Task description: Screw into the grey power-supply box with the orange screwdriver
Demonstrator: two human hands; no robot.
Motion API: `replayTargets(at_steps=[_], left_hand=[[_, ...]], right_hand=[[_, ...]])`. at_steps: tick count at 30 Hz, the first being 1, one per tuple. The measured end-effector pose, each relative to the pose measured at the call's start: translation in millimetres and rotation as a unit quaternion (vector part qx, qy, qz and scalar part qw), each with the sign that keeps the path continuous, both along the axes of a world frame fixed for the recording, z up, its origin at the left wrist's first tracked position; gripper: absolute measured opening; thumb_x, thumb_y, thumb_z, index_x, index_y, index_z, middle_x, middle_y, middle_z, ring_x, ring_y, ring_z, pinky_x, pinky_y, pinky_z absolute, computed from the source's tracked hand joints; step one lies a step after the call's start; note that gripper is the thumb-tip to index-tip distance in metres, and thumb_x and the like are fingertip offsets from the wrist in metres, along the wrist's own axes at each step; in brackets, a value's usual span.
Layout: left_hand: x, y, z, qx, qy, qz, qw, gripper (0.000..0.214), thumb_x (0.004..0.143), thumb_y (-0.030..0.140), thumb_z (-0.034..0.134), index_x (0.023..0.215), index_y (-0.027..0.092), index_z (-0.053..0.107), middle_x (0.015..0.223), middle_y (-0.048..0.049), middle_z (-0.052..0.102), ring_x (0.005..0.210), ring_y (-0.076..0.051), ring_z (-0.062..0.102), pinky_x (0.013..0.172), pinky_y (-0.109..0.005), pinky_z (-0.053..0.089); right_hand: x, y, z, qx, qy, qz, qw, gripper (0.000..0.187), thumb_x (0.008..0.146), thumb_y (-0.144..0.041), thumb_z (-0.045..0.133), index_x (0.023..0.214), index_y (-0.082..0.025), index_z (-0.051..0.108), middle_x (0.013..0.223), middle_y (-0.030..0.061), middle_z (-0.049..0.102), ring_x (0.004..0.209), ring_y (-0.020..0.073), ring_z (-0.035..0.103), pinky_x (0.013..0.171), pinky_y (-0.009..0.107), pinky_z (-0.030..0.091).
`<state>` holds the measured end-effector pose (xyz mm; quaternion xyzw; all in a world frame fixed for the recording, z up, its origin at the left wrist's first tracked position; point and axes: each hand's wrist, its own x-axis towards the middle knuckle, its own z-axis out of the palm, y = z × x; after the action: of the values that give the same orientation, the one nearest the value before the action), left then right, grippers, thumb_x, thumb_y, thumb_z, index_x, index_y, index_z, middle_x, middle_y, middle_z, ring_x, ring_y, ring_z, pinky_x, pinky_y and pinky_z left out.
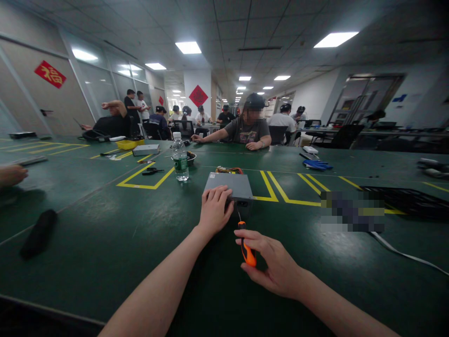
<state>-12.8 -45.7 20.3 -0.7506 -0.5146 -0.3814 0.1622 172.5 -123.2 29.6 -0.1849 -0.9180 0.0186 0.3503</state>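
A grey metal computer power supply (237,184) lies on the green table in front of me, with a bundle of coloured cables (229,170) at its far side. My left hand (214,211) grips its near left part, fingers over the top and thumb at the near face. In my right hand (275,264), thumb and fingers close around the orange and black handle of a screwdriver (248,255). Its shaft points up at the near face, beside a dark socket (242,203). Whether the tip sits in a screw is too small to tell.
Left of the power supply stands a water bottle (180,161), with a bowl (191,158) behind it. A black pouch-like object (39,234) lies at left, blue gloves (316,164) at back right. Opposite sits a person (250,126); another person's hand (12,175) shows at far left.
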Motion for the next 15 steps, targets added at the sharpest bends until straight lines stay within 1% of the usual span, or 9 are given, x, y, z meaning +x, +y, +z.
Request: replayTargets(at_steps=[3, 6, 8, 10, 12, 14, 15], left_hand=[[0.5, -0.5, 0.7, 0.004, -0.001, 0.002, 1.000, 0.026, 0.088, 0.027, 0.045, 0.113, 0.024, 0.054, 0.123, -0.0037, 0.057, 0.117, -0.020, 0.046, 0.100, -0.040, 0.029], [0.6, -0.6, 1.0, 0.005, 0.002, 0.004, 1.000, 0.027, 0.087, 0.026, 0.046, 0.113, 0.025, 0.054, 0.123, -0.0032, 0.057, 0.117, -0.020, 0.046, 0.100, -0.040, 0.030], [0.6, -0.4, 0.8, 0.005, 0.003, 0.003, 1.000, 0.027, 0.087, 0.026, 0.047, 0.113, 0.025, 0.054, 0.123, -0.0033, 0.057, 0.117, -0.020, 0.046, 0.100, -0.040, 0.030], [0.5, 0.0, 0.3, 0.004, 0.001, 0.000, 1.000, 0.027, 0.087, 0.026, 0.047, 0.113, 0.024, 0.053, 0.123, -0.0038, 0.057, 0.117, -0.021, 0.046, 0.100, -0.040, 0.029], [0.5, 0.2, -0.1, 0.002, 0.000, -0.001, 1.000, 0.027, 0.087, 0.027, 0.047, 0.113, 0.024, 0.053, 0.124, -0.0043, 0.056, 0.117, -0.021, 0.046, 0.100, -0.040, 0.029], [0.4, 0.0, -0.1, 0.001, 0.002, -0.001, 1.000, 0.028, 0.087, 0.027, 0.047, 0.114, 0.024, 0.053, 0.124, -0.0044, 0.056, 0.118, -0.021, 0.046, 0.100, -0.040, 0.029], [0.4, -0.2, 0.1, 0.002, 0.003, -0.001, 1.000, 0.028, 0.087, 0.027, 0.047, 0.114, 0.024, 0.053, 0.124, -0.0043, 0.056, 0.118, -0.021, 0.046, 0.100, -0.040, 0.029]], right_hand=[[-0.8, -0.5, -0.8, 0.015, -0.033, -0.020, 0.999, 0.034, 0.089, -0.040, 0.051, 0.114, -0.018, 0.046, 0.116, 0.0149, 0.057, 0.099, 0.0221, 0.060, 0.079, 0.035, 0.051], [-1.3, -2.0, 0.1, 0.036, -0.086, -0.029, 0.995, 0.029, 0.089, -0.037, 0.052, 0.114, -0.021, 0.052, 0.119, 0.0136, 0.054, 0.096, 0.0221, 0.060, 0.076, 0.034, 0.051], [-0.1, -2.8, 1.2, 0.019, -0.097, -0.028, 0.995, 0.027, 0.088, -0.036, 0.052, 0.111, -0.021, 0.055, 0.120, 0.0133, 0.052, 0.098, 0.0224, 0.058, 0.077, 0.034, 0.050], [2.3, -3.2, 2.6, -0.011, -0.088, -0.019, 0.996, 0.029, 0.089, -0.036, 0.050, 0.113, -0.020, 0.054, 0.123, 0.0141, 0.049, 0.104, 0.0233, 0.055, 0.081, 0.034, 0.049], [4.3, -3.6, 4.1, -0.030, -0.083, -0.008, 0.996, 0.032, 0.089, -0.032, 0.046, 0.119, -0.018, 0.050, 0.127, 0.0155, 0.046, 0.113, 0.0240, 0.050, 0.086, 0.036, 0.047], [4.4, -4.3, 4.8, -0.023, -0.094, -0.006, 0.995, 0.034, 0.090, -0.028, 0.044, 0.122, -0.017, 0.047, 0.131, 0.0166, 0.043, 0.115, 0.0245, 0.048, 0.088, 0.037, 0.046], [3.6, -4.7, 4.6, -0.013, -0.102, -0.010, 0.995, 0.033, 0.090, -0.028, 0.043, 0.121, -0.017, 0.047, 0.132, 0.0167, 0.044, 0.113, 0.0244, 0.050, 0.087, 0.037, 0.047]])
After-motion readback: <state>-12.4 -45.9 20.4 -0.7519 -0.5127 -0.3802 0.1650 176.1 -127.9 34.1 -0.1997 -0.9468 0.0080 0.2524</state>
